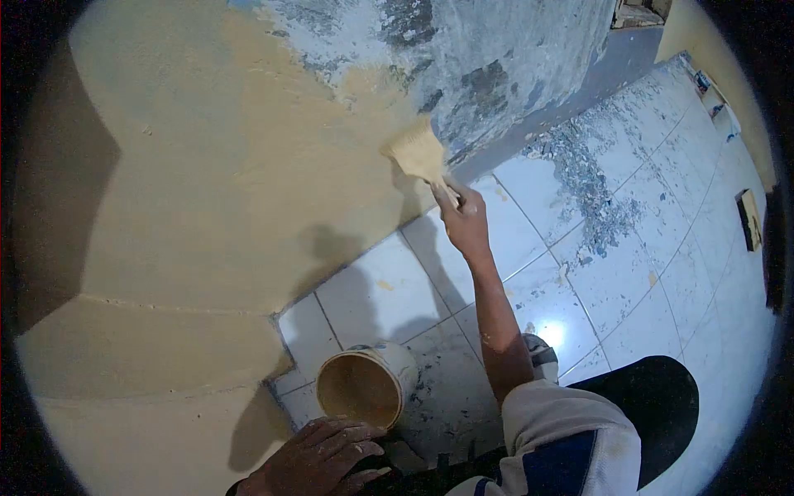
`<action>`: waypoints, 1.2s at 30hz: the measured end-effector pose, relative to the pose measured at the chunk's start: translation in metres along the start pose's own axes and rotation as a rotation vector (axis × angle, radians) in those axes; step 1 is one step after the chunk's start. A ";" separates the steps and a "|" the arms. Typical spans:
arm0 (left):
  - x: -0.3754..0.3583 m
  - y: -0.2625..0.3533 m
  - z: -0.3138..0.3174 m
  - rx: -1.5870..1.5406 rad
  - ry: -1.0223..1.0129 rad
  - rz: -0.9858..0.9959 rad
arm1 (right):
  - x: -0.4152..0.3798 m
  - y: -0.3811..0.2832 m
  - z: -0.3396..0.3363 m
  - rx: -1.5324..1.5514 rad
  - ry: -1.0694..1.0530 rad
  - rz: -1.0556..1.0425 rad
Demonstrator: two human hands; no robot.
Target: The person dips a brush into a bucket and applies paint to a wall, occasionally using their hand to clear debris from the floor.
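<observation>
My right hand (465,219) is closed round the handle of a wide paintbrush (418,153), its head coated in cream paint. The bristles lie against the wall (223,182), where cream paint meets a bare, patchy grey-blue area (513,50). Low in the view, my left hand (318,455) lies with its fingers stretched out, holding nothing, and paint specks mark its skin. Just beyond its fingertips a white bucket (401,364) stands on the floor, its inside smeared with cream paint.
White floor tiles (364,298) run along the wall's foot. Grey paint flakes (587,190) are heaped and scattered at the right. A small block-like object (748,219) lies at the far right. The wall steps out at the lower left, beside the bucket.
</observation>
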State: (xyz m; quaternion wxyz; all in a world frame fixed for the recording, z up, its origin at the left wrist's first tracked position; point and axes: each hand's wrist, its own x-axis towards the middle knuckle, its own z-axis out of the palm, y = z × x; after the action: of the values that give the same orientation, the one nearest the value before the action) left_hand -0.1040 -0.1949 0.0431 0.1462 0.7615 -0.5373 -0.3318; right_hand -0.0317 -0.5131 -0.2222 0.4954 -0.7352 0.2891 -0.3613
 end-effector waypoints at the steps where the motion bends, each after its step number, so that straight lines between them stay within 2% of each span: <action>1: 0.000 0.000 0.002 -0.003 -0.008 0.003 | -0.006 0.028 0.005 -0.074 0.035 0.003; 2: -0.001 -0.001 0.004 -0.007 -0.014 0.008 | -0.013 0.053 0.007 -0.142 0.093 -0.019; 4: -0.002 0.002 0.007 -0.022 -0.020 0.012 | -0.028 0.147 0.021 -0.428 0.161 -0.202; 7: -0.002 0.006 0.006 0.023 -0.028 0.012 | -0.047 0.168 0.015 -0.534 0.049 -0.116; 10: -0.005 0.004 0.012 0.089 -0.074 0.003 | -0.030 0.097 0.003 -0.172 -0.188 0.336; 13: -0.005 0.006 0.011 0.103 -0.072 -0.011 | -0.012 0.036 0.001 -0.086 -0.069 0.199; 20: -0.006 -0.005 0.013 0.050 -0.139 -0.030 | 0.030 -0.092 -0.021 0.146 -0.009 -0.045; 23: -0.002 -0.010 0.013 -0.046 -0.172 -0.069 | 0.041 -0.146 -0.038 0.282 -0.027 -0.128; 25: 0.000 -0.002 0.005 -0.068 -0.152 -0.108 | 0.040 -0.172 -0.048 0.435 -0.081 -0.112; 27: 0.002 0.011 -0.006 -0.081 -0.115 -0.166 | 0.037 -0.151 -0.042 0.338 0.002 -0.141; 29: 0.002 0.006 -0.004 -0.020 -0.150 -0.179 | 0.034 -0.111 -0.030 0.271 0.011 -0.062; 31: -0.001 0.001 0.001 0.013 -0.152 -0.159 | 0.022 -0.039 -0.012 0.143 -0.030 0.064; 34: -0.007 -0.006 0.006 0.041 -0.125 -0.068 | -0.012 0.073 0.008 -0.135 -0.014 0.113; 36: -0.007 -0.010 0.010 0.052 -0.124 0.007 | -0.032 0.145 0.023 -0.262 0.006 0.018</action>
State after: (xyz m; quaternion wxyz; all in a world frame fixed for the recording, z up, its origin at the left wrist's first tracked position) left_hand -0.1048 -0.1830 0.0326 0.0940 0.7410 -0.5566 -0.3636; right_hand -0.0415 -0.5256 -0.3718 0.3973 -0.7899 0.3418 -0.3183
